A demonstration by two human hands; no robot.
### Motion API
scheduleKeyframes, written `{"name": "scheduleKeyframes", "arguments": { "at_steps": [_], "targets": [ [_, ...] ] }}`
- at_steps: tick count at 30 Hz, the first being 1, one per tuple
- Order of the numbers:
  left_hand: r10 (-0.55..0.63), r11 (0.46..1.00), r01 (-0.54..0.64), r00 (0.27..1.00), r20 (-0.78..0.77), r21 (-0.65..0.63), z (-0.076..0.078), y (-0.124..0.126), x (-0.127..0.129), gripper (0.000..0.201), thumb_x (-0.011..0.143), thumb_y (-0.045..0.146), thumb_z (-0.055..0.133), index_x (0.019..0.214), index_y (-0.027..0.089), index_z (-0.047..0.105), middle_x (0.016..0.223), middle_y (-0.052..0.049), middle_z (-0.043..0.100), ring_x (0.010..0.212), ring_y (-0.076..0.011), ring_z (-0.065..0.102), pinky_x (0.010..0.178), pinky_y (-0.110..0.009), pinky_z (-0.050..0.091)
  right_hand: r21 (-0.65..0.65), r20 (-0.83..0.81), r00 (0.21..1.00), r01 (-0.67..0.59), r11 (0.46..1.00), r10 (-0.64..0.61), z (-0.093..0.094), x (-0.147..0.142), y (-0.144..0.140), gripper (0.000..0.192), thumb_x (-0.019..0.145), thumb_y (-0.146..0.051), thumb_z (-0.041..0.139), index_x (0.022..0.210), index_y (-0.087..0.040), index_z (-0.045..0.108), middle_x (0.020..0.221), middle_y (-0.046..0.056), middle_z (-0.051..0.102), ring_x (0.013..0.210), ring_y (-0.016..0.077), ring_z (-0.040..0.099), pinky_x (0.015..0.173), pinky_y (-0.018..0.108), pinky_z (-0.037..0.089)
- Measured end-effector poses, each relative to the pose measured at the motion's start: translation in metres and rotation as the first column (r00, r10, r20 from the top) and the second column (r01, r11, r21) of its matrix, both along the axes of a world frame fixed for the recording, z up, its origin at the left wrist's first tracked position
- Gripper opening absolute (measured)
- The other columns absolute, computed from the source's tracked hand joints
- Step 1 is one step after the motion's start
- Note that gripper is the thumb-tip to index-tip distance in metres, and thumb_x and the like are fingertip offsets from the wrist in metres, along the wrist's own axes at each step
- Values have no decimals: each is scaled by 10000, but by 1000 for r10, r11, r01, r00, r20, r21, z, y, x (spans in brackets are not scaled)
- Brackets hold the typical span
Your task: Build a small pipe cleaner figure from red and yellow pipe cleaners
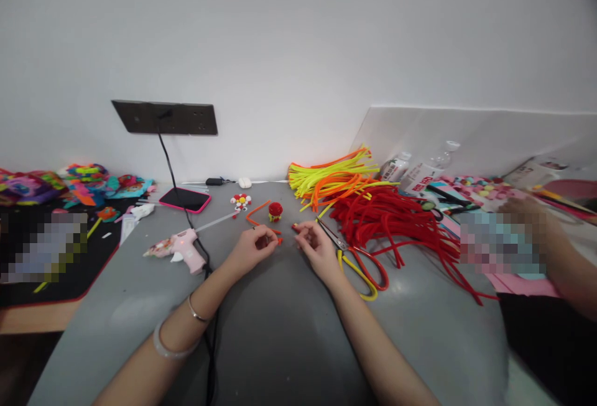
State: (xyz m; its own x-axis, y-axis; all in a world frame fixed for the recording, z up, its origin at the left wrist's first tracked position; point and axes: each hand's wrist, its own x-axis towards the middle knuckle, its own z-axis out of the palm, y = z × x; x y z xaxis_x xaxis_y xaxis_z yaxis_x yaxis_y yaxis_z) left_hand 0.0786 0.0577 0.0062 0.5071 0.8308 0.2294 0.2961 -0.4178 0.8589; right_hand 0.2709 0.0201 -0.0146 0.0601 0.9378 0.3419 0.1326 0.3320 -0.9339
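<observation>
My left hand (pixel 255 248) is closed in a pinch, with a short bit of orange pipe cleaner at its fingertips. Just behind it a bent orange pipe cleaner (pixel 252 216) lies on the grey table. My right hand (pixel 316 245) has thumb and fingers pressed together; a small reddish bit shows by its fingertips, too small to name. Between and beyond the hands stands a small red and yellow fuzzy figure (pixel 275 211). Scissors (pixel 357 252) with red and yellow handles lie right beside my right hand.
Left of my hands is a pink glue gun (pixel 184 249) with its black cord (pixel 168 160) running to a wall socket (pixel 186 119). Behind it lies a phone (pixel 185 199). Yellow-orange pipe cleaners (pixel 331 173) and red ones (pixel 387 216) pile up right. A co-worker's arm (pixel 564 250) reaches in at right.
</observation>
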Motion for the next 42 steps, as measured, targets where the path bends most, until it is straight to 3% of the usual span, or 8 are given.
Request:
{"name": "scheduleKeyframes", "arguments": {
  "at_steps": [4, 8, 14, 19, 22, 29, 35, 42],
  "targets": [
    [-8, 1000, 8, 1000, 3, -9, 1, 0, 0, 161, 825, 286, 559, 739, 158, 605, 608, 33, 514, 534, -93, 421, 534, -216, 338, 62, 146, 989, 3, 998, -12, 0, -1, -2, 165, 940, -356, 461, 976, -217, 543, 697, -18, 456, 601, 149, 460, 566, 262, 378],
    [-4, 1000, 4, 1000, 6, -15, 1, -1, 1, 161, 823, 289, 563, 746, 155, 607, 610, 32, 515, 539, -94, 415, 532, -217, 335, 45, 182, 981, -76, 996, 67, -1, -3, -3, 124, 942, -305, 463, 1035, -226, 485, 601, -65, 349, 524, 139, 382, 526, 253, 324],
    [-25, 1000, 25, 1000, 8, -10, -2, 0, 1, 141, 821, 277, 559, 760, 156, 598, 633, 31, 519, 545, -91, 419, 532, -212, 340, 76, 269, 952, -171, 982, 145, 5, -5, -6, 203, 940, -299, 494, 1117, -207, 534, 817, 19, 532, 680, 153, 495, 610, 265, 396],
    [-111, 992, 114, 993, -48, 54, -5, -1, 0, 97, 801, 227, 556, 735, 164, 588, 685, 18, 543, 586, -93, 454, 561, -211, 363, 110, 344, 933, -155, 982, 108, 8, -3, -6, 147, 917, -312, 559, 901, -200, 653, 736, 12, 534, 643, 147, 475, 591, 268, 374],
    [-135, 987, 141, 987, -83, 75, -6, -2, 0, 91, 807, 224, 555, 745, 171, 594, 686, 18, 543, 595, -96, 459, 573, -213, 370, 112, 353, 930, -150, 982, 102, 8, -3, -4, 155, 900, -306, 583, 813, -199, 656, 710, 6, 524, 624, 142, 458, 587, 269, 373],
    [-115, 989, 121, 991, -75, 85, -5, -1, 0, 97, 811, 227, 563, 740, 168, 596, 698, 11, 557, 595, -96, 463, 570, -213, 377, 69, 329, 938, -136, 988, 106, 6, -4, -4, 151, 890, -321, 583, 815, -202, 637, 702, -5, 505, 607, 135, 452, 555, 255, 362],
    [-108, 992, 110, 994, -33, 57, -3, -1, 1, 67, 783, 191, 553, 744, 160, 596, 690, 18, 554, 553, -84, 445, 544, -208, 367, 8, 204, 973, -111, 994, 107, 6, -5, -4, 194, 901, -351, 551, 999, -195, 613, 735, 0, 528, 631, 146, 491, 566, 253, 383],
    [-93, 995, 94, 995, -35, 38, -1, -2, 2, 108, 799, 243, 582, 743, 155, 610, 700, 13, 566, 553, -84, 437, 544, -209, 368, 34, 293, 946, -152, 988, 136, 8, -4, -5, 183, 895, -340, 563, 799, -193, 611, 689, -12, 485, 572, 121, 425, 517, 236, 330]
  ]
}}
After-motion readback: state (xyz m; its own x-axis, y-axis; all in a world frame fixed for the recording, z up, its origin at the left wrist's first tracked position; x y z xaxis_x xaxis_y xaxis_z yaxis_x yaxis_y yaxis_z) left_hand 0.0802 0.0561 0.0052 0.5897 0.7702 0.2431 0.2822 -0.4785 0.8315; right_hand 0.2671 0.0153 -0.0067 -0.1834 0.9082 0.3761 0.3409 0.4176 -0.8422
